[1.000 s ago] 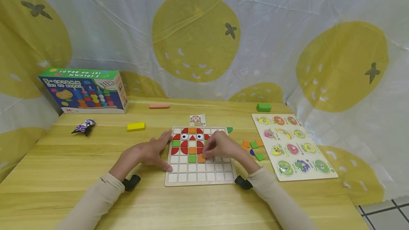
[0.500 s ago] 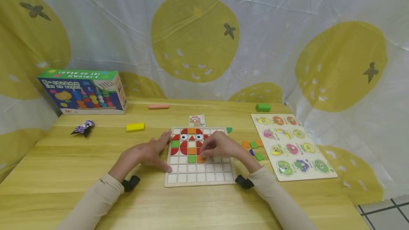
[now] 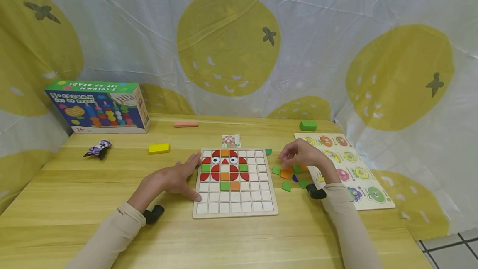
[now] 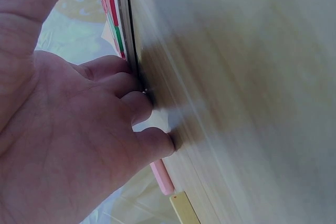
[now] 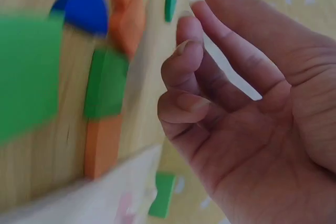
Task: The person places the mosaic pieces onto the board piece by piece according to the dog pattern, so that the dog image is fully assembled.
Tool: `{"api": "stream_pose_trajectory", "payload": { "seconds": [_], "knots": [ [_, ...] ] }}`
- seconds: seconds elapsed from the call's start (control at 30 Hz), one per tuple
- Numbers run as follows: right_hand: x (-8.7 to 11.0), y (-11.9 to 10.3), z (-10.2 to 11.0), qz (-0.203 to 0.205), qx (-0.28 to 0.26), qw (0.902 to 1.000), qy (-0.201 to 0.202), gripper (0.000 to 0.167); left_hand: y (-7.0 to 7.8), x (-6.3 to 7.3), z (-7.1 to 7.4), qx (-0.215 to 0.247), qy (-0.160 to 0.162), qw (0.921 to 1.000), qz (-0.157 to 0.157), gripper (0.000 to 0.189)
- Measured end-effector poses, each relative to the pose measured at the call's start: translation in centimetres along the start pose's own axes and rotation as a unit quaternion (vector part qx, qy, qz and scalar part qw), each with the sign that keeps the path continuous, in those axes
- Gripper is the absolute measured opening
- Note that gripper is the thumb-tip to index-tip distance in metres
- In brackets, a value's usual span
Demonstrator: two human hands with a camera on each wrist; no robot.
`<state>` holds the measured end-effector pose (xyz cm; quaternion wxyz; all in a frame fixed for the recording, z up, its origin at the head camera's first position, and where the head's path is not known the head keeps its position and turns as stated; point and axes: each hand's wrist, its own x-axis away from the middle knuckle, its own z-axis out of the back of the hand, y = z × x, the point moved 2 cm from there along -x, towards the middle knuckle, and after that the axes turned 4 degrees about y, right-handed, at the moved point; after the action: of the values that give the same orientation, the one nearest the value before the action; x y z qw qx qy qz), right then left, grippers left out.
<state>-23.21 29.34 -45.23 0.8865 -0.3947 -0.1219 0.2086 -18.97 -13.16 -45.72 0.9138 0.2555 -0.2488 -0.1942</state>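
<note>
A square wooden grid board (image 3: 235,208) lies on the table, with red, green and orange pieces and two eye tiles forming a pattern. My left hand (image 3: 175,177) rests at its left side, fingers spread, thumb on the lower left edge and fingertips at the upper left edge. In the left wrist view, my left hand (image 4: 73,114) shows bent fingers against the board's side. My right hand (image 3: 304,155) hovers beside the loose tiles right of the board, fingers loosely bent. Nothing lies between them in the right wrist view. Among those tiles are a green tile (image 3: 286,186) and a blue piece (image 3: 295,178).
A picture card (image 3: 231,140) lies behind the board. To the right is a fruit puzzle board (image 3: 358,202), partly under my right arm. A green block (image 3: 308,125), yellow block (image 3: 159,148), pink stick (image 3: 186,124), purple-black trinket (image 3: 98,149) and bead-set box (image 3: 98,107) stand around.
My right hand has left the orange tile on the board and moved right to the loose tiles. More green tiles and the board's right half are uncovered. My left hand has stayed put.
</note>
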Motion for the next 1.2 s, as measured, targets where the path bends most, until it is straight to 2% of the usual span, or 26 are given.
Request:
{"api": "stream_pose_trajectory", "payload": {
  "seconds": [0.2, 0.4, 0.77, 1.03, 1.2],
  "knots": [
    [0.8, 1.9, 1.0, -0.038, 0.008, 0.9989, -0.028, 0.019, 0.0, -0.1, 0.0, -0.001, 0.001, 1.0, 0.004, 0.14],
    [0.7, 2.5, 0.8, -0.067, 0.029, 0.9969, -0.028, 0.019, 0.2, 0.1, 0.0, 0.0, 0.0, 1.0, 0.003, 0.14],
    [0.3, 2.0, 0.1, -0.035, 0.023, 0.9986, -0.033, 0.02, 0.0, 0.0, 0.0, -0.001, 0.0, 1.0, 0.004, 0.14],
    [-0.2, 1.9, -0.4, -0.005, 0.012, 0.9993, -0.035, 0.012, -0.1, 0.0, -0.1, -0.001, 0.001, 1.0, 0.002, 0.141],
    [-0.4, 2.0, -0.6, 0.001, 0.017, 0.9995, -0.027, 0.014, -0.1, 0.0, -0.1, -0.004, 0.003, 1.0, 0.001, 0.142]
  ]
}}
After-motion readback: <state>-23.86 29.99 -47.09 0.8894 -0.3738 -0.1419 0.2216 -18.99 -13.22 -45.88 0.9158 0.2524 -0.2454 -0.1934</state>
